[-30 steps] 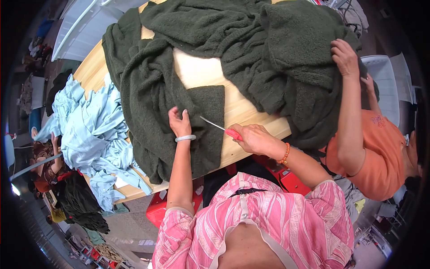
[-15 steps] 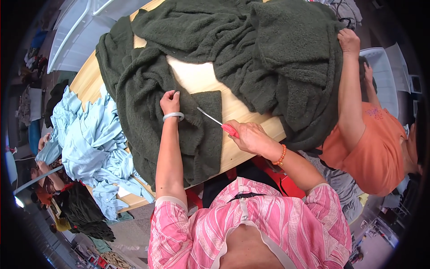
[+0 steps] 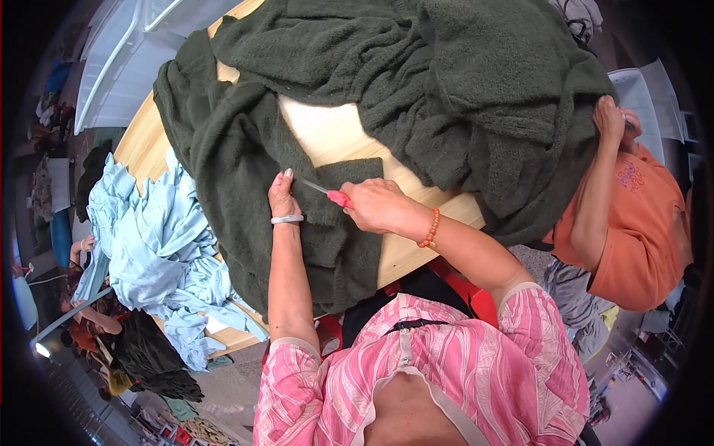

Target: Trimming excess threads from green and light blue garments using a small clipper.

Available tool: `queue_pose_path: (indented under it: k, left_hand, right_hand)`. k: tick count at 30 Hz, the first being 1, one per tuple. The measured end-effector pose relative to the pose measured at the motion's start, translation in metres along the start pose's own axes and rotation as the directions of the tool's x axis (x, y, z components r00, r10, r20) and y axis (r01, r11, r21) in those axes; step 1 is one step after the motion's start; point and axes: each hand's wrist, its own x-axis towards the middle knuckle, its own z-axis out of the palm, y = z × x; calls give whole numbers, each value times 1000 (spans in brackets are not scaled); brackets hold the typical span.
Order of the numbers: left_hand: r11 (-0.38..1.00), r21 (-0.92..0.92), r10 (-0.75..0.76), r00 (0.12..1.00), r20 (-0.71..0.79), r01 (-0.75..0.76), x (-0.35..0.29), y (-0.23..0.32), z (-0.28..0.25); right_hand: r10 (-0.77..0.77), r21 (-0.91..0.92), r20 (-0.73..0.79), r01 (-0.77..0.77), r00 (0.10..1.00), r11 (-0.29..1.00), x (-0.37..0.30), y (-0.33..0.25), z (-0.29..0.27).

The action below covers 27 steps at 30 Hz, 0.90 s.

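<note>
The dark green garment [image 3: 238, 149] lies rumpled along the near left of the tabletop [image 3: 320, 130], its thick folds reaching the near edge. The left hand [image 3: 282, 197] is at this garment, its fingers drawn in toward the thumb; from where I stand I cannot tell whether cloth is pinched between them. The right hand [image 3: 374, 206] has its fingers closed around the handle of a red-handled tool [image 3: 340, 198]. The thin metal shaft points at the left hand, its tip near the thumb. A larger dark green heap [image 3: 491, 97] occupies the far and right portions; a co-worker's hand [image 3: 610, 121] rests at its right border. Light blue cloth [image 3: 152, 238] lies crumpled to the left, beside the garment.
</note>
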Motion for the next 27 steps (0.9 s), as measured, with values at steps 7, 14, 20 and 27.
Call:
queue_pose_path:
  k: [7,14,20,27]
  left_hand:
    - [1000,4,-23,989,-147,24,11,-3,-16]
    - [723,689,358,880,-312,-50,48,22,-4]
    - [202,970,519,825,-222,133,73,29,60]
    - [968,245,45,999,24,-50,75,5,18]
  right_hand:
    - [77,12,59,-78,995,997,-15,10,-12]
    - [67,59,-8,-67,998,996,-3,5,-11]
    - [146,53,-34,-144,989,988,-8,22,-5]
    - [157,21,-90,-156,983,988,11,21,-19]
